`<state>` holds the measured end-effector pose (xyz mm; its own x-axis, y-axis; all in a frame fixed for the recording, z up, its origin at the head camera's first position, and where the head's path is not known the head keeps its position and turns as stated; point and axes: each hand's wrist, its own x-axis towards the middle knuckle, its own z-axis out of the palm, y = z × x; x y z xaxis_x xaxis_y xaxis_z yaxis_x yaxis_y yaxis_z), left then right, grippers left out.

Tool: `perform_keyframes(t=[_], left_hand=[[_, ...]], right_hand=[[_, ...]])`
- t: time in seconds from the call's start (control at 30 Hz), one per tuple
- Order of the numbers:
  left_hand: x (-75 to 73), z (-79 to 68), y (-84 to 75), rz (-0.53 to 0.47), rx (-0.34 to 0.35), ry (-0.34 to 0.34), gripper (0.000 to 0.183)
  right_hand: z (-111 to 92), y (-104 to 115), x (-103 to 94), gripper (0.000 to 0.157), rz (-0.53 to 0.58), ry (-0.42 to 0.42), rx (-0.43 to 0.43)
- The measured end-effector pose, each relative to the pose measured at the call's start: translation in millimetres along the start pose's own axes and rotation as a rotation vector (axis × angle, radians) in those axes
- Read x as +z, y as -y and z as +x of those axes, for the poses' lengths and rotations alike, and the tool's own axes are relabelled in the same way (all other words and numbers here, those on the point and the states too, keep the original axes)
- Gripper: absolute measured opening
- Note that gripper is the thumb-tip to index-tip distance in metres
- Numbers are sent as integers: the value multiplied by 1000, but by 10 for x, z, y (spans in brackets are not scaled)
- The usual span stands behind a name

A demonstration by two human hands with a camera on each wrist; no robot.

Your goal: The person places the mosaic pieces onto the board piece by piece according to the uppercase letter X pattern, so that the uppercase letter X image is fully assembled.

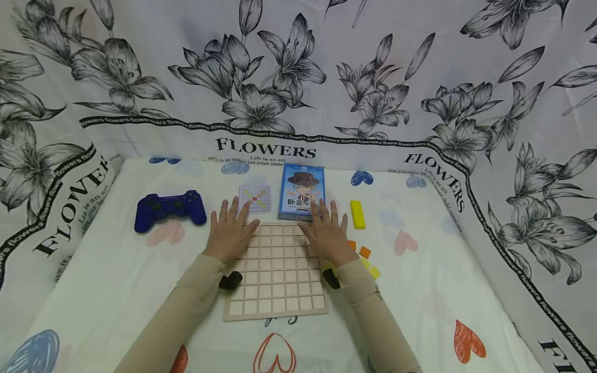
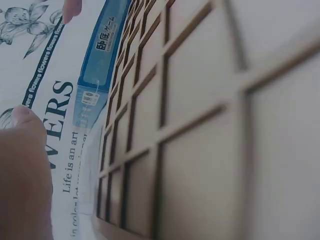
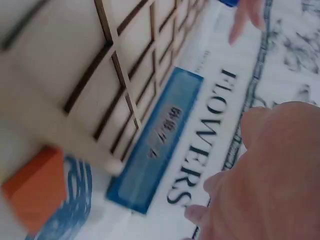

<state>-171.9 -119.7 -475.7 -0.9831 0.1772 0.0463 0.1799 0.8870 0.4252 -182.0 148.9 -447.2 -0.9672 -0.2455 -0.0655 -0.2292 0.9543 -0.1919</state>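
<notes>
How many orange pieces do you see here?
2: one orange piece partly hidden by the right hand, a second orange piece slightly farther right. That hand may hide more.

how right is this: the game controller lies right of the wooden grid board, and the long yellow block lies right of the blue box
Not quite: the game controller lies left of the wooden grid board, as the head view shows. The long yellow block does lie right of the blue box.
</notes>
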Motion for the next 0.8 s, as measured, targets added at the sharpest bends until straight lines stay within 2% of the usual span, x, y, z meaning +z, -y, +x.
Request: perform_keyframes(t=[0.1, 0.2, 0.3, 0.43, 0.5, 0.6, 0.8], left_hand=[[26, -133, 93, -99, 84, -48, 64], [71, -303, 221, -182, 160, -84, 59], [109, -442, 342, -206, 187, -87, 59], [148, -514, 442, -191, 218, -77, 61], [170, -518, 469, -182, 239, -83, 60], [214, -514, 500, -155, 257, -91, 61], [250, -533, 473, -105, 233, -75, 65]], right_hand=[[-137, -141, -140, 70, 21, -13, 5], [-292, -428, -270, 58, 22, -18, 52], [-418, -766, -356, 45, 54, 74, 113], [-493, -1097, -351, 34, 148, 227, 148], [-504, -1189, -308, 29, 184, 257, 154], [-528, -1259, -247, 24, 218, 252, 147], [-573, -1312, -205, 23, 229, 228, 132]])
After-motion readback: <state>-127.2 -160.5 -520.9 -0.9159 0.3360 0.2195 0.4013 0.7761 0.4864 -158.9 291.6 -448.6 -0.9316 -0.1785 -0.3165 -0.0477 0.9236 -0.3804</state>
